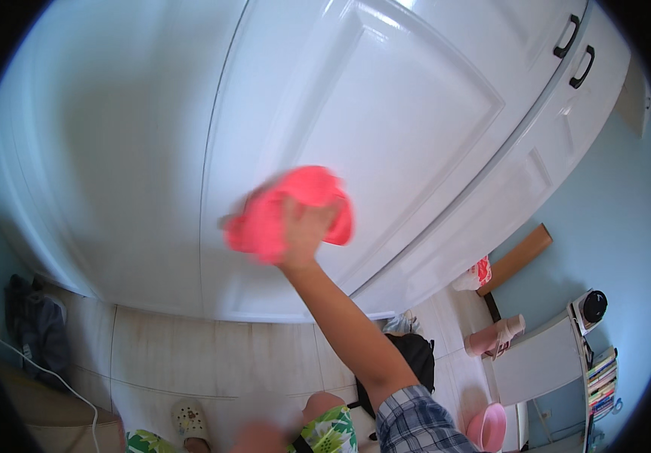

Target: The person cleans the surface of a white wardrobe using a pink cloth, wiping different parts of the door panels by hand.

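My right hand [307,229] holds a bright pink cloth [314,184] flat on a glossy white wardrobe door [393,113], low on its raised panel. The cloth is bunched around my fingers and blurred by motion. My right forearm reaches up from the bottom, out of a plaid sleeve [419,419]. At the bottom edge a blurred skin-coloured shape [260,436] is probably my left hand; its fingers and anything in it cannot be made out.
Black handles [567,36] sit on the upper right doors. A black bag [416,357] lies on the tiled floor, near a pink bin [487,427] and a white shelf [535,362] with books [602,382]. At left are dark fabric [39,334] and a white cable [48,371].
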A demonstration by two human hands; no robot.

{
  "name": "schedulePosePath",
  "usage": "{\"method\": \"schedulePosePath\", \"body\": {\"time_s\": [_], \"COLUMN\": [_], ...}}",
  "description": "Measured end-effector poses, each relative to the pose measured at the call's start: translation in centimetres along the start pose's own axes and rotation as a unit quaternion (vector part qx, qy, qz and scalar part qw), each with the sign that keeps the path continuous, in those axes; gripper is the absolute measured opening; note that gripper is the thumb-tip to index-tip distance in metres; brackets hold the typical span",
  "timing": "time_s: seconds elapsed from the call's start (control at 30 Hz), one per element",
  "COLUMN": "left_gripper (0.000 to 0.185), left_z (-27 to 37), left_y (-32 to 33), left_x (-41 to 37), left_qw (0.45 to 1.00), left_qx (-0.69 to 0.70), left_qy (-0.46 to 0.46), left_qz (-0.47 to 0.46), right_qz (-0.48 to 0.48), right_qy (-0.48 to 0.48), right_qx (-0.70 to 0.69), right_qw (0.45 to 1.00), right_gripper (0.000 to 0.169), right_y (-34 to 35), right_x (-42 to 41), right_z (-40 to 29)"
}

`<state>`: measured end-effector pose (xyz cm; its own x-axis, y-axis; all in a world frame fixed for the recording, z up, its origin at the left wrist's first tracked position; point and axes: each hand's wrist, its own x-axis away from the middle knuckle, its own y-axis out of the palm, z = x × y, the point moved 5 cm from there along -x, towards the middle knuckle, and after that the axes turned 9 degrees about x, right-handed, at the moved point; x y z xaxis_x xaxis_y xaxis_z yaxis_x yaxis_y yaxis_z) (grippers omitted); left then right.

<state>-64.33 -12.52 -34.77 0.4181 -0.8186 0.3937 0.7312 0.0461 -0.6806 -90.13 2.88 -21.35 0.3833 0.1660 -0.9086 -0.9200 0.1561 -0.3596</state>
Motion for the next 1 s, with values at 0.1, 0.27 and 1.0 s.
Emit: {"method": "schedulePosePath", "body": {"time_s": [0.1,0.27,1.0], "left_gripper": [0.024,0.024,0.022], "left_z": [0.1,0.1,-4.9], "left_y": [-0.4,-1.6,-4.5], "left_x": [-0.5,1.1,11.9], "left_qw": [1.000,1.000,0.975], "left_qx": [0.019,0.000,0.183], "left_qy": [-0.006,-0.011,-0.123], "left_qz": [0.017,-0.005,0.038], "right_qz": [-0.045,-0.195,-0.238], "right_qy": [-0.200,0.027,0.327], "right_qx": [-0.041,-0.061,-0.029], "right_qw": [0.978,0.978,0.914], "right_gripper": [0.048,0.052,0.042], "right_y": [-0.1,0.8,6.5], "right_x": [-0.5,4.6,19.5], "right_z": [-1.5,8.3,-0.3]}}
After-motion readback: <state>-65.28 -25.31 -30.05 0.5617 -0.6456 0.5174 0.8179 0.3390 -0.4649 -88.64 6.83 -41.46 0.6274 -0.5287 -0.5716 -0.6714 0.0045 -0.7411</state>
